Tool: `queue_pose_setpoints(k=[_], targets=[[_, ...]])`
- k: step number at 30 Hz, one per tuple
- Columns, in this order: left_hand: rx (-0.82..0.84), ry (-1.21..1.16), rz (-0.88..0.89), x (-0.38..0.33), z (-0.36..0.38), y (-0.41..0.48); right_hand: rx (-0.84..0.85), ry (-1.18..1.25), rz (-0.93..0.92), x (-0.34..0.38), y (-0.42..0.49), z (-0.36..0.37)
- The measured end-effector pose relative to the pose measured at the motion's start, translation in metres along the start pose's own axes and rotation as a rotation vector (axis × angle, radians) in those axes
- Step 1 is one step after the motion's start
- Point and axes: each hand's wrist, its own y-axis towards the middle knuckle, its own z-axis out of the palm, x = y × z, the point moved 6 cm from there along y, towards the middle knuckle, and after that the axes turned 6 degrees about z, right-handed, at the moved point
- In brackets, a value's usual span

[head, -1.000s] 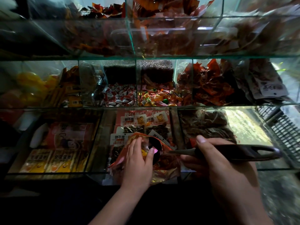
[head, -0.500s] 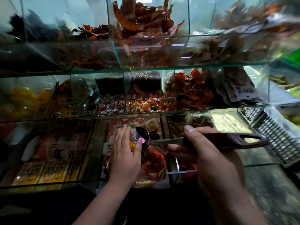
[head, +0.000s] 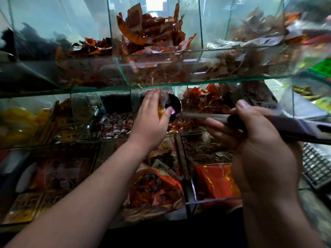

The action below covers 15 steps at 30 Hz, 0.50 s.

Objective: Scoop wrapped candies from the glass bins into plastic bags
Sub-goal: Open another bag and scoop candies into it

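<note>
Rising in 3 glass tiers (head: 161, 83) — left hand (head: 150, 120) cupping scoop (head: 174, 108), right hand (head: 250, 133) gripping it.

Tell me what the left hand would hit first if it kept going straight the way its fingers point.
Probably the dark round scoop bowl that the left hand cups, with wrapped candies in the glass bin behind it; depth is unclear.
</note>
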Motion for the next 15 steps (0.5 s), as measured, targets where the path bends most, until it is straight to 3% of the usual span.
queue_pose_setpoints(k=[4, 7, 9, 11, 15], targets=[[0.026, -0.116, -0.063, 0.024, 0.014, 0.04, -0.007, -0.066, -0.1, -0.014, 0.024, 0.014], [0.141, -0.127, -0.155, 0.053, 0.039, 0.044, 0.056, -0.355, -0.112, -0.047, 0.042, 0.026], [0.231, -0.085, -0.248, 0.076, 0.051, 0.038, 0.141, -0.615, -0.218, -0.065, 0.051, 0.029], [0.21, -0.051, -0.4, 0.098, 0.049, 0.028, 0.217, -0.763, -0.38, -0.074, 0.043, 0.031], [0.134, -0.039, -0.428, 0.105, 0.041, 0.01, 0.196, -0.813, -0.544, -0.072, 0.039, 0.027]])
